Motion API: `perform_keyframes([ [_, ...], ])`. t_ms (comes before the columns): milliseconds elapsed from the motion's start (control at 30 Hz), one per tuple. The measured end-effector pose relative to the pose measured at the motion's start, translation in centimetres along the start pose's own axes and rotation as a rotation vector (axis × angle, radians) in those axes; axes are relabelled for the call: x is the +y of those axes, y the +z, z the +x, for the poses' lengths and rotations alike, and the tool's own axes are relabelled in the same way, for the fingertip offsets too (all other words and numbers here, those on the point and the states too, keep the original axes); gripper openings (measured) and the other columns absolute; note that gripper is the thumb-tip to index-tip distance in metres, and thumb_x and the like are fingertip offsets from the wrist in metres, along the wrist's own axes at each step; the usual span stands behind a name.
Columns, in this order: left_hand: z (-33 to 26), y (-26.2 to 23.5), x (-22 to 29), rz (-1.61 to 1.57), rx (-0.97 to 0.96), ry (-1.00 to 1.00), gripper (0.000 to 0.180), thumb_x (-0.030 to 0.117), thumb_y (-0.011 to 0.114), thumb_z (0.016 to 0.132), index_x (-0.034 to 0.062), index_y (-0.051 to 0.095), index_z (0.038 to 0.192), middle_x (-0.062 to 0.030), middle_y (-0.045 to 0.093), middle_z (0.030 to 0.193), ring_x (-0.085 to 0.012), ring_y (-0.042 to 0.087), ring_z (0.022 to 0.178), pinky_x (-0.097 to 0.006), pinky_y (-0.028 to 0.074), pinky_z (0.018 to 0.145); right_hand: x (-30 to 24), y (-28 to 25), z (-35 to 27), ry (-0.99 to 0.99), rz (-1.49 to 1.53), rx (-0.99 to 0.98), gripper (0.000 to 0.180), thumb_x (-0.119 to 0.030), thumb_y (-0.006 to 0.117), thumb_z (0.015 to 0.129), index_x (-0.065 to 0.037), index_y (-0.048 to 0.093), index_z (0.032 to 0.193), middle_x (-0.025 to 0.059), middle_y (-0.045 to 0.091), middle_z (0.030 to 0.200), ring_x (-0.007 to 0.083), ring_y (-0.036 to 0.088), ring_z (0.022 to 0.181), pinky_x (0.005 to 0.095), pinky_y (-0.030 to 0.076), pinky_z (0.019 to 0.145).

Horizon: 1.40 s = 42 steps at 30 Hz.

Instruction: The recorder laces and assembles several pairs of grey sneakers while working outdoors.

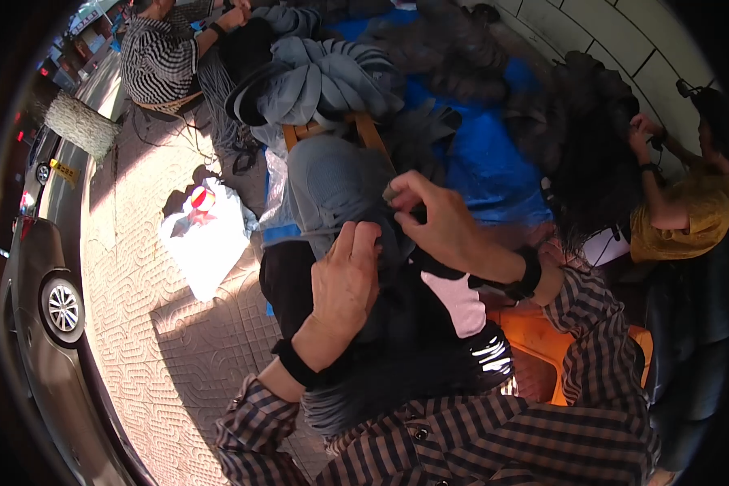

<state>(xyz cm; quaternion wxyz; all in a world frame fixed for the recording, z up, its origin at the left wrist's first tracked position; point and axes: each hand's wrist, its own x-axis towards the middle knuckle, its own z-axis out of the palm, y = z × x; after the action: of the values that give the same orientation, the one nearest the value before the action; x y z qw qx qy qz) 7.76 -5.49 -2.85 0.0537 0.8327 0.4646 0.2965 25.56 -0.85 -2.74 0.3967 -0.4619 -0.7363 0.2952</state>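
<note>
Hands work a grey fabric piece [336, 190] over the lap: left hand [347, 279] presses flat on its lower edge, right hand [437, 223] pinches its dark trim, blue tarp [482, 166] beyond.

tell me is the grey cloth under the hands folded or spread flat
Bunched, not flat: the grey cloth creases under the left hand and the right hand.

Both on the lap — left hand [347, 279] beside right hand [441, 227], fingers on the grey fabric [332, 186]. Left of the lap, a plastic bag [206, 235] on the paving [130, 267]. Beyond — a tarp [482, 166] under heaped cloth [324, 77].
</note>
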Motion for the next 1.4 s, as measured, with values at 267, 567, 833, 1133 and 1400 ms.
perform_keyframes([
  [267, 0.9, 2.4, 0.1, 0.115, 0.191, -0.158, 0.026, 0.019, 0.074, 0.080, 0.0092, 0.060, 0.100, -0.0083, 0.058, 0.087, -0.0305, 0.066, 0.071, -0.040, 0.051, 0.055, -0.6, 0.2, -0.9, -0.040, 0.000, 0.017, 0.031, 0.006, 0.063, 0.079, -0.002, 0.055, 0.108, 0.0159, 0.069, 0.095, 0.0293, 0.070, 0.088, 0.0358, 0.055, 0.076],
  [567, 0.2, -0.6, 2.7, 0.115, -0.302, -0.243, 0.018, 0.019, 0.069, 0.078, 0.0051, 0.059, 0.080, -0.0130, 0.063, 0.078, -0.0336, 0.067, 0.073, -0.042, 0.053, 0.058, -0.5, -2.0, -0.4, -0.072, 0.065, -0.143, 0.021, 0.001, 0.065, 0.081, -0.003, 0.062, 0.102, 0.0118, 0.065, 0.095, 0.0275, 0.068, 0.082, 0.0334, 0.055, 0.075],
  [833, -5.4, -6.1, 9.7, -0.927, -0.580, -0.104, 0.013, 0.007, 0.069, 0.075, 0.0028, 0.065, 0.087, -0.0110, 0.063, 0.084, -0.0281, 0.064, 0.070, -0.036, 0.052, 0.060, -3.2, -0.4, -3.0, -0.720, -0.381, -0.684, 0.018, -0.010, 0.064, 0.081, -0.015, 0.070, 0.098, -0.0006, 0.064, 0.089, 0.0167, 0.061, 0.092, 0.0310, 0.047, 0.079],
  [1133, -0.5, -2.5, -3.3, 0.212, 0.200, -0.100, 0.016, 0.007, 0.070, 0.076, 0.0067, 0.064, 0.091, -0.0079, 0.055, 0.087, -0.0258, 0.058, 0.086, -0.036, 0.045, 0.071, -1.8, 0.7, -4.4, -0.529, -0.140, -0.647, 0.010, -0.017, 0.068, 0.084, -0.009, 0.070, 0.090, 0.0038, 0.068, 0.088, 0.0214, 0.066, 0.086, 0.0330, 0.050, 0.077],
  [1400, 0.7, -1.5, -3.5, 0.374, 0.265, 0.087, 0.016, 0.006, 0.066, 0.073, 0.0077, 0.057, 0.087, -0.0067, 0.057, 0.088, -0.0240, 0.057, 0.088, -0.038, 0.042, 0.081, -1.1, -8.1, 0.2, 0.447, 0.356, -0.869, 0.021, -0.014, 0.061, 0.091, 0.003, 0.073, 0.087, 0.0075, 0.071, 0.078, 0.0118, 0.065, 0.074, 0.0261, 0.050, 0.073],
])
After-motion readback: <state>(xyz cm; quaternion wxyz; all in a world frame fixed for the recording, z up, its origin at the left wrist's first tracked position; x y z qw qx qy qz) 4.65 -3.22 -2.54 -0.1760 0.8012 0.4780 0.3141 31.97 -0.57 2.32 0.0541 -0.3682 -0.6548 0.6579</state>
